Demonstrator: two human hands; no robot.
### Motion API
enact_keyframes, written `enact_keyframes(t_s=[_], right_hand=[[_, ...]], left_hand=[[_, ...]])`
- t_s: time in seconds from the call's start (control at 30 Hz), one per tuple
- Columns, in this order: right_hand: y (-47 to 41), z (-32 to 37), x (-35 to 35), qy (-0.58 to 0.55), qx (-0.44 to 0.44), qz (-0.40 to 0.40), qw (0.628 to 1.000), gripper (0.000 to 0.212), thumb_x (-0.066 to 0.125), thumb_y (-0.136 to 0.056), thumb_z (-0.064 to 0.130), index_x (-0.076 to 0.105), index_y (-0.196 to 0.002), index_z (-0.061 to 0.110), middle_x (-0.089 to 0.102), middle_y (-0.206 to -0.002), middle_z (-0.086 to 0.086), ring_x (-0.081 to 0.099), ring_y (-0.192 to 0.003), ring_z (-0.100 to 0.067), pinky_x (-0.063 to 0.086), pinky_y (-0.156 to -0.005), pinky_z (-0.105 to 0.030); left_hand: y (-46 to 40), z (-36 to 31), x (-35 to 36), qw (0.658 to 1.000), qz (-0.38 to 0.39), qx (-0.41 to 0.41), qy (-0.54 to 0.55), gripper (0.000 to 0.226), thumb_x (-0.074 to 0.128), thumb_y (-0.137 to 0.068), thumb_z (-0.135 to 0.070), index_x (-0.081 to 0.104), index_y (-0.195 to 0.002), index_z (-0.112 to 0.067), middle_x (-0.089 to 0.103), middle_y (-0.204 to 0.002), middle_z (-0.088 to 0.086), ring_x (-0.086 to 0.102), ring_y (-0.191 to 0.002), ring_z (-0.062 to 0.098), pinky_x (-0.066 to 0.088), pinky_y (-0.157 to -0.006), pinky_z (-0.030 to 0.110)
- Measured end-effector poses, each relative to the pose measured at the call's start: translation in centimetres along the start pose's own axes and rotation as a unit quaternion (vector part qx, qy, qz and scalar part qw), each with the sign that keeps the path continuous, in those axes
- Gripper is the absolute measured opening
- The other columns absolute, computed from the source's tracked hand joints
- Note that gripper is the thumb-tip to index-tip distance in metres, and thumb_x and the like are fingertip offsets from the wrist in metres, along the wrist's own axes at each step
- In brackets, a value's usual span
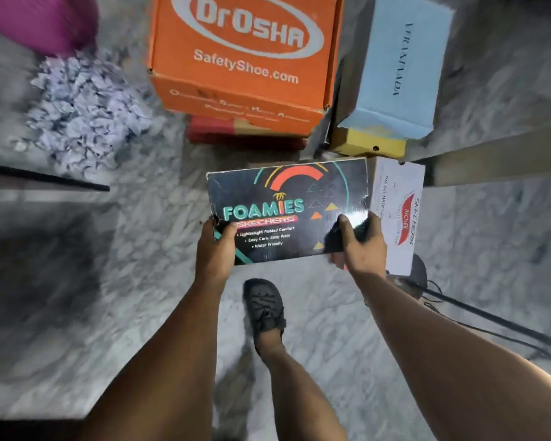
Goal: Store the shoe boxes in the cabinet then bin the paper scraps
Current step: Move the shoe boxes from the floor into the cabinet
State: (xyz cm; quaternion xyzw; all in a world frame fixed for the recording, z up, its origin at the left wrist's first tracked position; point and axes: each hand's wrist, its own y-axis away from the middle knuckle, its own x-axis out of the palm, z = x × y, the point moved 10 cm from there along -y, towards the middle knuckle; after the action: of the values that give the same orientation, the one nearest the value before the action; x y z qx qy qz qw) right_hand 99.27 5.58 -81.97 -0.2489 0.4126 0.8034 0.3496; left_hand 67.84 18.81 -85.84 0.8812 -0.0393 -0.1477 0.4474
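Observation:
A black Foamies Skechers shoe box [288, 198] is held level above the marbled floor. My left hand [215, 246] grips its near left corner and my right hand [360, 241] grips its near right corner. Behind it an orange Dr Osha box [245, 55] tops a stack with a red box [217, 130] underneath. A light blue box [401, 68] lies on a yellow box [368, 143] to the right. A white Skechers box [398, 214] sits just right of the held one. A heap of torn white paper scraps [83, 113] lies on the floor at the left.
A magenta object [42, 22] shows at the top left corner. A dark furniture edge [45, 179] runs along the left side. A grey panel edge [497, 160] crosses the right. Black cables [490, 319] trail over the floor at the right. My shod foot [264, 307] stands below the box.

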Motion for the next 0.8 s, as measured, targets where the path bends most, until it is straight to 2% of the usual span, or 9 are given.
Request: enact_keyframes(t_s=[0.1, 0.17, 0.23, 0.37, 0.5, 0.57, 0.63, 0.73, 0.8], right_hand=[[3.9, 3.4, 3.1, 0.029, -0.057, 0.037, 0.997, 0.057, 0.061, -0.088, 0.064, 0.05, -0.134, 0.033, 0.065, -0.128, -0.006, 0.063, -0.117, -0.031, 0.052, -0.102, -0.047], [6.8, 6.0, 5.5, 0.042, -0.112, 0.066, 0.991, 0.053, 0.062, -0.093, 0.051, 0.052, -0.138, 0.027, 0.064, -0.134, -0.006, 0.059, -0.122, -0.024, 0.044, -0.105, -0.03], [10.7, 8.4, 9.5, 0.046, -0.16, 0.112, 0.98, 0.042, 0.062, -0.098, 0.037, 0.055, -0.136, 0.021, 0.064, -0.131, -0.008, 0.058, -0.117, -0.017, 0.038, -0.098, -0.021], [19.6, 10.8, 20.1, 0.067, -0.219, 0.237, 0.944, 0.035, 0.055, -0.1, 0.037, 0.058, -0.13, 0.02, 0.069, -0.119, -0.006, 0.061, -0.107, -0.022, 0.043, -0.089, -0.028], [29.2, 12.2, 31.7, 0.067, -0.262, 0.34, 0.901, 0.045, 0.054, -0.097, 0.042, 0.059, -0.139, 0.028, 0.07, -0.128, -0.002, 0.065, -0.118, -0.019, 0.051, -0.104, -0.04], [33.5, 12.9, 38.4, 0.054, -0.285, 0.38, 0.878, 0.039, 0.059, -0.099, 0.038, 0.062, -0.137, 0.029, 0.072, -0.123, 0.001, 0.068, -0.114, -0.016, 0.054, -0.1, -0.037], [37.0, 14.4, 45.0, 0.068, -0.317, 0.407, 0.854, 0.036, 0.058, -0.098, 0.042, 0.062, -0.133, 0.032, 0.074, -0.115, 0.004, 0.07, -0.105, -0.017, 0.056, -0.09, -0.035], [40.1, 16.6, 53.7, 0.067, -0.336, 0.426, 0.837, 0.023, 0.057, -0.098, 0.036, 0.057, -0.121, 0.03, 0.072, -0.108, 0.005, 0.068, -0.091, -0.02, 0.05, -0.071, -0.032], [42.1, 18.2, 60.8, 0.07, -0.383, 0.432, 0.813, 0.025, 0.059, -0.098, 0.034, 0.053, -0.121, 0.026, 0.07, -0.108, 0.002, 0.066, -0.091, -0.021, 0.045, -0.07, -0.03]], left_hand=[[1.7, 1.8, -6.4, 0.997, -0.036, -0.009, 0.073, 0.036, 0.061, -0.095, -0.026, 0.056, -0.131, -0.027, 0.068, -0.116, -0.002, 0.068, -0.101, 0.018, 0.057, -0.089, 0.039], [2.9, 3.9, -10.9, 0.991, -0.067, -0.025, 0.112, 0.039, 0.066, -0.089, -0.028, 0.051, -0.125, -0.029, 0.068, -0.115, -0.002, 0.069, -0.103, 0.021, 0.058, -0.093, 0.047], [4.4, 7.4, -17.1, 0.98, -0.117, -0.041, 0.155, 0.041, 0.068, -0.088, -0.027, 0.042, -0.12, -0.025, 0.065, -0.115, 0.004, 0.068, -0.103, 0.023, 0.058, -0.093, 0.05], [8.0, 15.3, -29.0, 0.951, -0.198, -0.057, 0.229, 0.043, 0.066, -0.089, -0.027, 0.035, -0.116, -0.017, 0.061, -0.103, 0.002, 0.064, -0.092, 0.015, 0.06, -0.086, 0.047], [10.6, 24.8, -41.0, 0.899, -0.334, -0.062, 0.276, 0.036, 0.071, -0.085, -0.03, 0.044, -0.107, -0.02, 0.066, -0.102, 0.005, 0.067, -0.093, 0.025, 0.057, -0.074, 0.035], [10.8, 29.1, -46.8, 0.87, -0.404, -0.043, 0.278, 0.029, 0.072, -0.086, -0.027, 0.053, -0.108, -0.023, 0.068, -0.103, -0.001, 0.067, -0.1, 0.024, 0.053, -0.079, 0.032], [9.8, 32.8, -51.4, 0.839, -0.462, -0.035, 0.283, 0.031, 0.071, -0.088, -0.025, 0.061, -0.117, -0.018, 0.069, -0.11, 0.001, 0.066, -0.102, 0.021, 0.054, -0.089, 0.038], [6.2, 37.1, -55.7, 0.8, -0.497, -0.04, 0.334, 0.043, 0.07, -0.086, -0.04, 0.066, -0.119, -0.013, 0.069, -0.111, 0.0, 0.066, -0.097, 0.016, 0.055, -0.094, 0.041], [2.7, 40.0, -58.1, 0.745, -0.532, -0.028, 0.402, 0.048, 0.072, -0.08, -0.047, 0.067, -0.111, -0.01, 0.069, -0.106, 0.0, 0.066, -0.088, 0.01, 0.056, -0.088, 0.031]])
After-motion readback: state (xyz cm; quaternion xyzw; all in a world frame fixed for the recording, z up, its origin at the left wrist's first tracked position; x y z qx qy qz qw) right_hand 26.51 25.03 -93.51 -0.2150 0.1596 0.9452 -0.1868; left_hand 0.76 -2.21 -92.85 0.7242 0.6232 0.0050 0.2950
